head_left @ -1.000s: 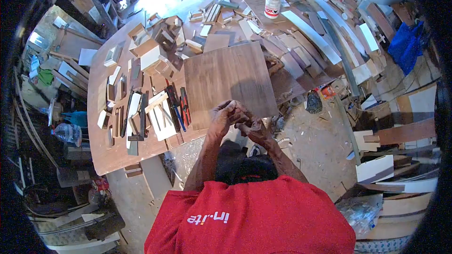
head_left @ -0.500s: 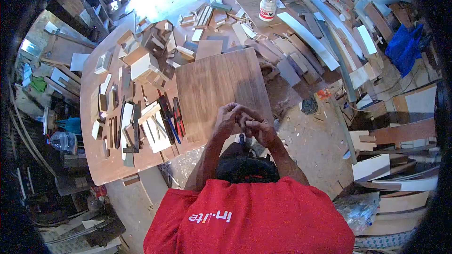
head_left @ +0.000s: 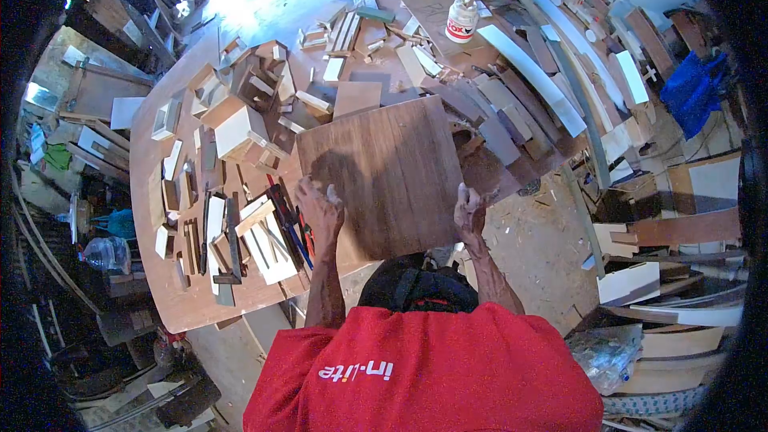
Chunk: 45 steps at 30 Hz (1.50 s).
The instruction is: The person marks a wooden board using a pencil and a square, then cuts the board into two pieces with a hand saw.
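Note:
A square, brown wood-grained board (head_left: 384,168) is directly in front of me, over the near edge of the worktable. My left hand (head_left: 322,212) is closed on its left edge, with the thumb toward the top face. On the opposite side, my right hand (head_left: 470,210) is closed round the right edge, its fingers bent. Beside my left hand lie red-and-black and blue-handled tools (head_left: 292,220), with a pale piece of wood (head_left: 270,252) just left of them. A dark shadow falls across the board's upper left part.
On the worktable (head_left: 180,308) lie small wooden box shapes (head_left: 240,134) and many offcuts. A white glue bottle (head_left: 462,20) stands at the far side. Long strips (head_left: 532,80) line the right, near a blue cloth (head_left: 693,94). Stacked timber (head_left: 684,228) stands on the right floor.
My hands were together above the board's near right part; they have parted to its left and right edges and taken hold. The board has shifted slightly toward me.

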Each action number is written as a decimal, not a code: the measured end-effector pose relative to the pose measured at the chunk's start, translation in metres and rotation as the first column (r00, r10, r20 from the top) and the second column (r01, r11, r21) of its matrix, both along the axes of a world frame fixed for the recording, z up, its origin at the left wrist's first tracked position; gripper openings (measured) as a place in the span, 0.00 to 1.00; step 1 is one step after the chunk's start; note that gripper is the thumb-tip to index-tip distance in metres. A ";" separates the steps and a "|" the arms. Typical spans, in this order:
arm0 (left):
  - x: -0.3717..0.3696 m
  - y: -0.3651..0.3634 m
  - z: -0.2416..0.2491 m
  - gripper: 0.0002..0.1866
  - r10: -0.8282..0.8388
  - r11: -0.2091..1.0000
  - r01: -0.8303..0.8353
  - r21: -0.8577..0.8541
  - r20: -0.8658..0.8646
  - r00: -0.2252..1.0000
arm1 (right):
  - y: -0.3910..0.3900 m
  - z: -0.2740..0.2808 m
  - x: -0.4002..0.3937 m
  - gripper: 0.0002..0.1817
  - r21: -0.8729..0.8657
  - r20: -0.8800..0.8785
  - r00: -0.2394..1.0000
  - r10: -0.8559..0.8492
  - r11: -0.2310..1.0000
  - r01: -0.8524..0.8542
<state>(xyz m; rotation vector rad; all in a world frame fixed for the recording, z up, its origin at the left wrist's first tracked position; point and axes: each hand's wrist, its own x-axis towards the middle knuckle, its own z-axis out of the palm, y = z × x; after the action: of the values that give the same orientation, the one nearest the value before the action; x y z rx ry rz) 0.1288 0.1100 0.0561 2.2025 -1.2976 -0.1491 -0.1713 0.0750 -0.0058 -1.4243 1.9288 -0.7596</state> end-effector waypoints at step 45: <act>0.106 0.219 0.083 0.28 0.618 0.421 -0.903 -0.091 -0.700 0.358 | -0.113 0.009 0.177 0.35 -0.078 0.137 0.937 0.323 0.946 -0.315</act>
<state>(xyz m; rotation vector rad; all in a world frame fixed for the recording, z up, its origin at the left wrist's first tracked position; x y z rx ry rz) 0.2348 0.3289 0.1393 1.8559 0.2003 -0.0807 0.0059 -0.0378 0.0030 -1.6153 1.5247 -0.7443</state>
